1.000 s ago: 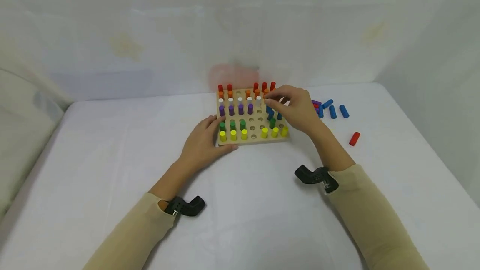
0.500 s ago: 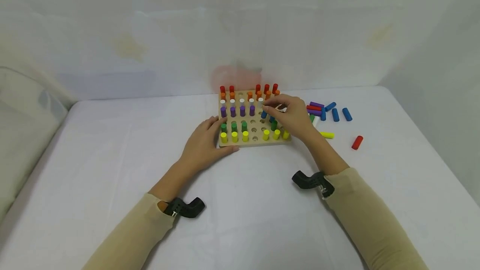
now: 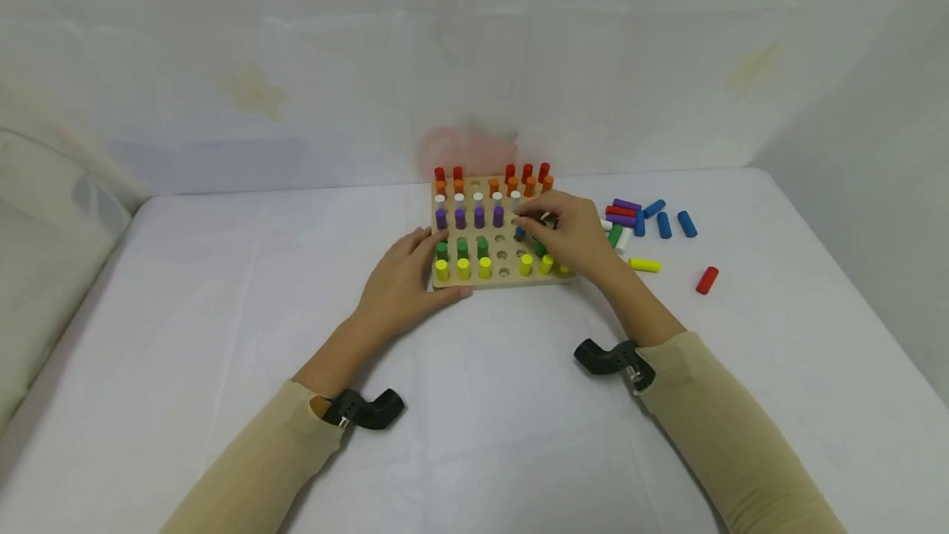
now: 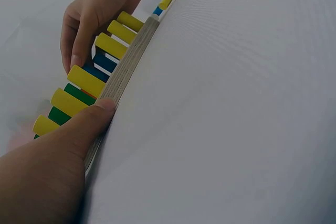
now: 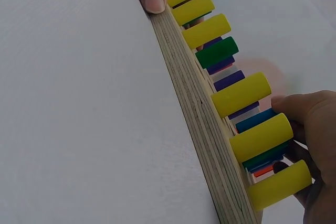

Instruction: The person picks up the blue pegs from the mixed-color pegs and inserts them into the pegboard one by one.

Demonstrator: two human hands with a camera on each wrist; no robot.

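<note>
A wooden peg board (image 3: 511,279) lies on the white table, holding rows of red, orange, white, purple, green and yellow pegs, with several holes bare in the middle. My left hand (image 3: 404,278) rests against its front left corner, thumb (image 4: 102,109) pressed on the front edge. My right hand (image 3: 571,237) hovers over the board's right half, its fingertips pinching a blue peg (image 3: 521,231) held low over the middle rows. In the right wrist view that blue peg (image 5: 254,120) shows behind the yellow front row (image 5: 240,94).
Loose pegs lie to the right of the board: purple (image 3: 626,206), blue (image 3: 663,225), yellow (image 3: 645,265), and a red one (image 3: 707,279) farther out. White walls close the table behind and at both sides.
My right hand has come from the board's back right corner toward its middle, down and to the left, uncovering the loose pegs beside the board. The left hand has stayed put.
</note>
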